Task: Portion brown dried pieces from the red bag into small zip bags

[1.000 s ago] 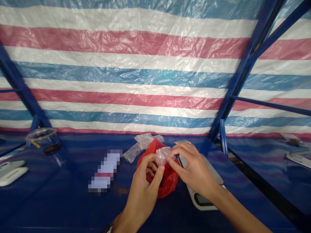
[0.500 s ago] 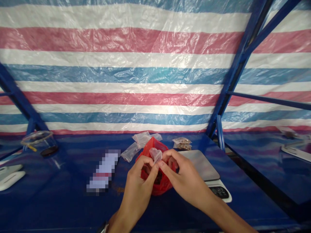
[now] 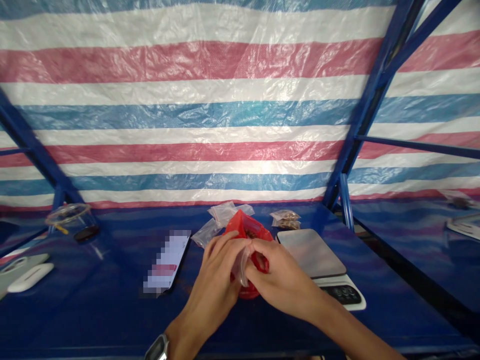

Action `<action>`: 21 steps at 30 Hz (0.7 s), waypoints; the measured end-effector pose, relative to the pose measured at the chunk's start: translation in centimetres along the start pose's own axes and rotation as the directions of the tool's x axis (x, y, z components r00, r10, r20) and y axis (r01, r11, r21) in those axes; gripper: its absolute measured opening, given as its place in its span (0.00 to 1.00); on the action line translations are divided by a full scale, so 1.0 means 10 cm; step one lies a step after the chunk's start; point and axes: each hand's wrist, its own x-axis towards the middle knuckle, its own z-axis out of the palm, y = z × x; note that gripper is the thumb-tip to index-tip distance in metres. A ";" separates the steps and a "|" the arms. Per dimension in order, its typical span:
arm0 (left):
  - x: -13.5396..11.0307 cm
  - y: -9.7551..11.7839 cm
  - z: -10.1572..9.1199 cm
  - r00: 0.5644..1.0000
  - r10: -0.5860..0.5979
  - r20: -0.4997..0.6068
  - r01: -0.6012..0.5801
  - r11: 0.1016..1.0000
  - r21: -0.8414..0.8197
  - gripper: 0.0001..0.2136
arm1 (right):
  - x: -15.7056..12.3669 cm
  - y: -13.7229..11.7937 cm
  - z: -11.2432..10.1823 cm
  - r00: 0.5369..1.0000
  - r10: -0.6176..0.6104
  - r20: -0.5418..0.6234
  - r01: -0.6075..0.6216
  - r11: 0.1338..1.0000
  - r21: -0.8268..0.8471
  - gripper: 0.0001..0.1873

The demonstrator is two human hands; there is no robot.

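Note:
Both my hands meet over a red plastic bag (image 3: 236, 223) that stands with its mouth apart. Some brown contents show inside it, too small to name. Between my fingers is a small clear zip bag (image 3: 243, 270), hanging in front of the red bag. My left hand (image 3: 217, 270) grips its left side, with the fingers curled over the top. My right hand (image 3: 281, 275) pinches the other side between thumb and forefinger. Behind the red bag lie several flat clear zip bags (image 3: 225, 212). Close to my right hand is a kitchen scale (image 3: 311, 252) with a steel plate.
Filled small bags (image 3: 285, 219) lie behind the scale. A phone (image 3: 168, 260) rests left of my hands. Farther left are a clear plastic cup (image 3: 73, 222) with dark liquid and a white case (image 3: 30, 278). Blue metal posts (image 3: 360, 120) frame the striped sheet behind the table.
My left hand has turned over, its back now facing up. The small clear bag has swung from pointing up to hanging down between my hands. The view has shifted slightly.

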 end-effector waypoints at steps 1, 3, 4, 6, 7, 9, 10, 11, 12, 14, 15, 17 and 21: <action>0.01 -0.02 -0.01 1.000 -0.007 0.013 0.007 1.000 0.002 0.21 | 0.00 0.00 -0.01 1.000 0.003 -0.010 -0.004 0.999 -0.037 0.08; 0.02 -0.04 -0.03 0.999 -0.011 0.046 0.011 1.000 0.004 0.13 | 0.00 0.03 -0.04 0.999 0.013 -0.040 -0.017 0.995 -0.097 0.08; 0.03 -0.05 -0.03 0.998 -0.018 0.055 0.017 1.000 0.010 0.11 | 0.01 0.05 -0.05 0.998 0.014 -0.053 -0.019 0.994 -0.111 0.08; 0.03 -0.07 -0.03 0.997 -0.069 0.017 0.068 0.997 0.035 0.11 | 0.05 0.10 -0.07 0.997 -0.019 -0.081 0.010 0.994 -0.109 0.09; 0.02 -0.09 -0.02 0.993 -0.115 -0.030 0.117 0.992 0.052 0.12 | 0.07 0.13 -0.06 0.994 -0.048 -0.099 0.037 0.993 -0.108 0.10; 0.01 -0.11 0.01 0.967 -0.216 -0.132 0.228 0.970 0.083 0.15 | 0.12 0.20 -0.04 0.988 -0.106 -0.108 0.086 0.981 -0.173 0.11; 0.01 -0.11 0.02 0.953 -0.257 -0.162 0.275 0.956 0.099 0.16 | 0.15 0.23 -0.02 0.989 -0.122 -0.088 0.097 0.964 -0.246 0.12; 0.02 -0.11 0.04 0.940 -0.292 -0.176 0.314 0.942 0.119 0.17 | 0.17 0.27 0.00 0.991 -0.125 -0.054 0.100 0.938 -0.333 0.12; 0.02 -0.10 0.06 0.930 -0.323 -0.174 0.349 0.926 0.147 0.18 | 0.19 0.31 0.01 0.993 -0.119 -0.014 0.102 0.901 -0.422 0.13; 0.04 -0.08 0.09 0.903 -0.408 -0.132 0.428 0.877 0.219 0.19 | 0.20 0.38 0.02 0.994 -0.099 0.045 0.107 0.817 -0.566 0.17; 0.05 -0.07 0.10 0.880 -0.465 -0.094 0.473 0.843 0.258 0.21 | 0.20 0.40 0.02 0.995 -0.085 0.056 0.102 0.780 -0.617 0.18; 0.07 -0.06 0.10 0.816 -0.577 0.015 0.542 0.774 0.328 0.19 | 0.20 0.44 -0.01 0.996 -0.045 0.081 0.088 0.718 -0.690 0.18; 0.10 -0.10 0.05 0.713 -0.678 0.181 0.591 0.719 0.366 0.10 | 0.23 0.48 -0.05 0.994 0.034 0.106 0.059 0.643 -0.764 0.13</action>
